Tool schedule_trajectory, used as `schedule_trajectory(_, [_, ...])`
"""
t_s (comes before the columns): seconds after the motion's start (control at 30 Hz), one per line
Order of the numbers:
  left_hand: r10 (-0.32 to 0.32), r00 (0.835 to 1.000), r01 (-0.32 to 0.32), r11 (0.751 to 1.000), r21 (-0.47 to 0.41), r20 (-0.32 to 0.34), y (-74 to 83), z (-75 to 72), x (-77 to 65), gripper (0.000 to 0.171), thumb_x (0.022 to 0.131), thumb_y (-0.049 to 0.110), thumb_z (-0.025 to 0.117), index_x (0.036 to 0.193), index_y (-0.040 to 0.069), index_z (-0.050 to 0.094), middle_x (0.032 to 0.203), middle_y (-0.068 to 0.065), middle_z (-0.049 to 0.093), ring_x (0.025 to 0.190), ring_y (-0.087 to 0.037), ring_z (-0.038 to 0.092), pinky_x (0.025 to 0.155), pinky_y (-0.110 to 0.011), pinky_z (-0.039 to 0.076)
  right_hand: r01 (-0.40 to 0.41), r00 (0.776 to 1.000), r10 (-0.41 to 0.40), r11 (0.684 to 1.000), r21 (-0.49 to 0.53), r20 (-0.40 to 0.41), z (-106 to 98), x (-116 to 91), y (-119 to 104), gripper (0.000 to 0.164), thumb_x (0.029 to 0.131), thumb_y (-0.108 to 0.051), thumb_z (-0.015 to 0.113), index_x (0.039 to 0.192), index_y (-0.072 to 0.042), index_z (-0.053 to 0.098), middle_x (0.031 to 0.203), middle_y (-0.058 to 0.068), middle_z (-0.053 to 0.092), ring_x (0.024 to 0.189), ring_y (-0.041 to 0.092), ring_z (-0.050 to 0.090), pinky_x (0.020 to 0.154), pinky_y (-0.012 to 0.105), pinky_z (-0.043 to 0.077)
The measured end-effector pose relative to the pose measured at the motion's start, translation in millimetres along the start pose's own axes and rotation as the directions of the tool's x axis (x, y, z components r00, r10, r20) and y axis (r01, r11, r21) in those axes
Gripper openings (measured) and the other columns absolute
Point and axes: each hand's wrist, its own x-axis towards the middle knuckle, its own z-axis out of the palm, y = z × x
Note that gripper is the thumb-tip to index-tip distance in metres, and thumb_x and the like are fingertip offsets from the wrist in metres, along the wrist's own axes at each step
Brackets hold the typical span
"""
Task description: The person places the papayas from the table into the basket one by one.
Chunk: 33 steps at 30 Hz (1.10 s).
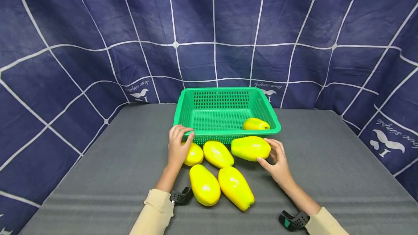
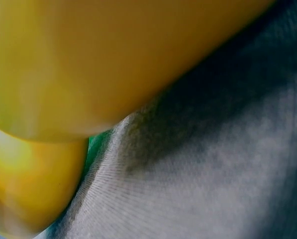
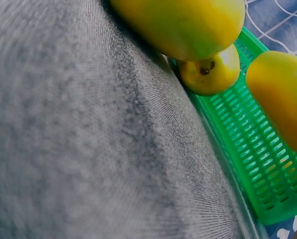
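My right hand (image 1: 278, 162) grips the right end of a yellow papaya (image 1: 250, 148), thumb below and fingers behind it. The fruit is raised off the table, just before the front wall of the green basket (image 1: 228, 132); the right wrist view shows this papaya (image 3: 280, 102) beside the perforated wall. My left hand (image 1: 177, 146) holds the basket's front left corner, fingers over the rim and thumb in front. Under that hand lies another papaya (image 1: 194, 154), partly hidden. One papaya (image 1: 256, 123) rests inside the basket at the right front.
Several papayas lie on the grey table (image 1: 124, 177) before the basket: one papaya (image 1: 218, 154) close to it, two nearer, a papaya (image 1: 204, 185) and a papaya (image 1: 236, 188). A navy curtain (image 1: 196, 21) with white lines stands behind the table and along its sides.
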Motion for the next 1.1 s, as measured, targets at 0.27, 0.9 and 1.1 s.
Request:
schedule_trajectory(0.27, [0.000, 1.000, 0.000, 1.000, -0.015, 0.000, -0.6, 2.3, 3.5, 0.013, 0.085, 0.017, 0.062, 0.094, 0.009, 0.067, 0.097, -0.011, 0.059, 0.115, -0.028, 0.042, 0.097, -0.048, 0.036, 0.147, 0.989, -0.148, 0.989, -0.024, -0.016, -3, 5, -9, 0.058, 0.070, 0.015, 0.066, 0.120, 0.020, 0.037, 0.125, -0.003, 0.036, 0.114, -0.001, 0.046, 0.091, 0.009, 0.041])
schedule_trajectory(0.9, [0.028, 0.999, -0.029, 0.999, -0.027, -0.037, -3.2, 3.2, 0.9, 0.021, 0.088, 0.029, 0.058, 0.093, 0.011, 0.067, 0.094, -0.009, 0.058, 0.113, -0.026, 0.042, 0.093, -0.049, 0.037, 0.146, 0.986, -0.152, 0.986, -0.076, -0.075, -4, 13, -19, 0.069, 0.063, 0.024, 0.064, 0.126, 0.014, 0.038, 0.128, 0.001, 0.034, 0.113, 0.002, 0.046, 0.093, 0.010, 0.040])
schedule_trajectory(1.1, [0.037, 0.998, -0.039, 0.998, -0.043, -0.053, -1.9, 3.5, 1.2, 0.020, 0.088, 0.030, 0.058, 0.093, 0.013, 0.067, 0.094, -0.008, 0.058, 0.112, -0.024, 0.043, 0.093, -0.048, 0.037, 0.123, 0.988, -0.133, 0.984, -0.126, -0.076, -13, 16, -22, 0.073, 0.059, 0.028, 0.062, 0.127, 0.012, 0.039, 0.128, -0.006, 0.034, 0.113, 0.004, 0.046, 0.094, 0.010, 0.040])
